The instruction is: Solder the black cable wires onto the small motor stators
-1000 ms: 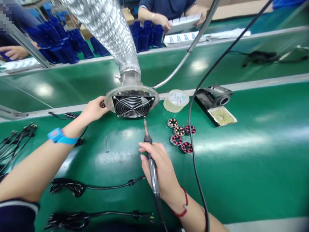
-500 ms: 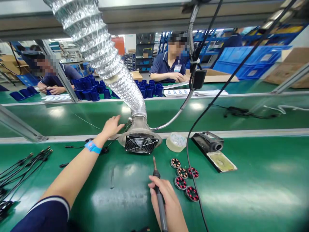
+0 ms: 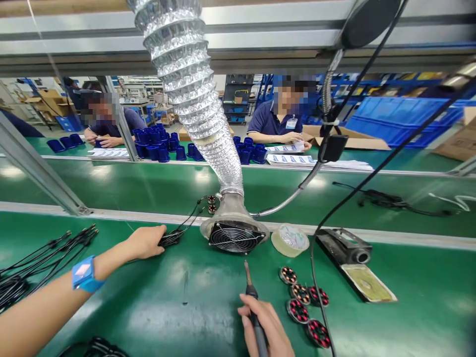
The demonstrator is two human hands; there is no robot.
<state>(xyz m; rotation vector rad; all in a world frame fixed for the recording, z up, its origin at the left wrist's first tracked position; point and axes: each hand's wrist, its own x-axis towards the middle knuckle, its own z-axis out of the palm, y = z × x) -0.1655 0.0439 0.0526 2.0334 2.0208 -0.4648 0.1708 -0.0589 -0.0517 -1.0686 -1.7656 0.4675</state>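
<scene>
Clock: its middle is the black fan (image 3: 236,237) under the shiny pipe (image 3: 203,99).
Left arm: it comes in from 8 o'clock, nearly straight, and wears a blue wrist band (image 3: 84,275).
Left hand: the left hand (image 3: 143,243) is at 9 o'clock, low over the green table (image 3: 208,307), with its back up and its fingers bent. Its fingertips touch the end of a black cable bundle (image 3: 173,238); I cannot tell if they squeeze it.
Cable bundle: it lies on the table between the left hand and the fan. Thin wires run from it toward two small rings (image 3: 211,208) at 10 to 11 o'clock.
Right hand: the right hand (image 3: 273,327) is at 5 o'clock, with its fingers wrapped around the soldering iron (image 3: 252,291) like a fat pencil.
Soldering iron: it points away from the person, leaning toward 11 to 12 o'clock, with its tip just below the fan.
Five rings: the round coil rings (image 3: 298,295) lie at 4 o'clock, just beside the right hand.
Tape roll: the tape roll (image 3: 292,248) sits at 3 o'clock, near the fan.
</scene>
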